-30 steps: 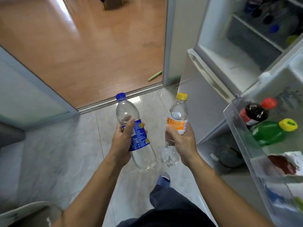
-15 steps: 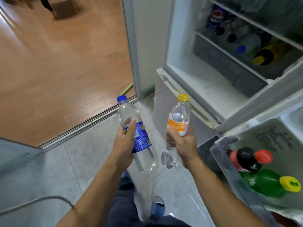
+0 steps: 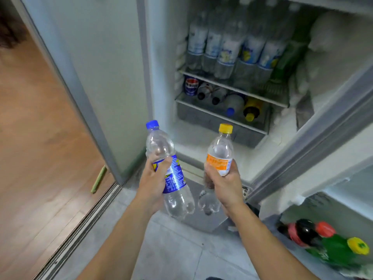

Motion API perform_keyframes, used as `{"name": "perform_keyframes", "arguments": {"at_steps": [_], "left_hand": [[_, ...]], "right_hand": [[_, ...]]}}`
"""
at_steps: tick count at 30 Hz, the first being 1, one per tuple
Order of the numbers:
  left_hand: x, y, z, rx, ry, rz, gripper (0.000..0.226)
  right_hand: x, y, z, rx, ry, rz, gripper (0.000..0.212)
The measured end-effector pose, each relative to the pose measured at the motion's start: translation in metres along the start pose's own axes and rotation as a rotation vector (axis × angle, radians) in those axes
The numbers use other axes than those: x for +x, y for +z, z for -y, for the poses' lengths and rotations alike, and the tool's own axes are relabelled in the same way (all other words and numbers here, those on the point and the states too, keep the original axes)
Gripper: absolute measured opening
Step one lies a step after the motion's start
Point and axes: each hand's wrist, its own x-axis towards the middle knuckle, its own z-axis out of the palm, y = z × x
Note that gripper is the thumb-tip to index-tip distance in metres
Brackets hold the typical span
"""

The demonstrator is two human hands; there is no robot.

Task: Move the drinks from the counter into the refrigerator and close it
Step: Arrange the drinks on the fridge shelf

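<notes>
Standing nearly upright, caps toward the open refrigerator (image 3: 161,81), the blue-capped bottle (image 3: 161,150) sits in the left hand (image 3: 153,184)'s curled grip, the yellow-capped bottle (image 3: 220,152) in the right hand (image 3: 224,184)'s.

Warm wooden floor (image 3: 40,158) at left, metal sliding-door track (image 3: 80,225), pale grey floor tiles (image 3: 171,249), daylight

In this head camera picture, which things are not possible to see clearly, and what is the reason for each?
- Label text of the blue-capped bottle: partly covered by the left hand, too small to read.
- Orange-label bottle: the right hand covers its middle.
- Upright bottles on the upper shelf: tops lost in blur and shadow.
- Green bottle in the door rack: blurred, its base cut off by the frame edge.
- Counter: out of view.
</notes>
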Motion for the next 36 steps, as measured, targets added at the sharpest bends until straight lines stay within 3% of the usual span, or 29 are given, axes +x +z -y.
{"name": "perform_keyframes", "arguments": {"at_steps": [4,12,23,27,36], "left_hand": [[0.031,0.028,-0.024,0.074,0.039,0.103,0.017],[0.090,0.091,-0.071,0.237,0.207,0.280,0.050],[0.187,0.167,-0.144,0.360,0.542,0.225,0.055],[0.221,0.193,-0.163,0.344,0.550,0.239,0.062],[0.273,0.236,-0.184,0.412,0.716,0.298,0.067]], "right_hand": [[0.020,0.003,0.021,-0.010,-0.060,-0.154,0.039],[0.080,-0.008,0.067,0.041,-0.207,-0.366,0.034],[0.207,0.011,0.134,0.119,-0.390,-0.418,0.051],[0.244,0.006,0.153,0.121,-0.445,-0.440,0.056],[0.314,0.003,0.159,0.064,-0.359,-0.454,0.057]]}}
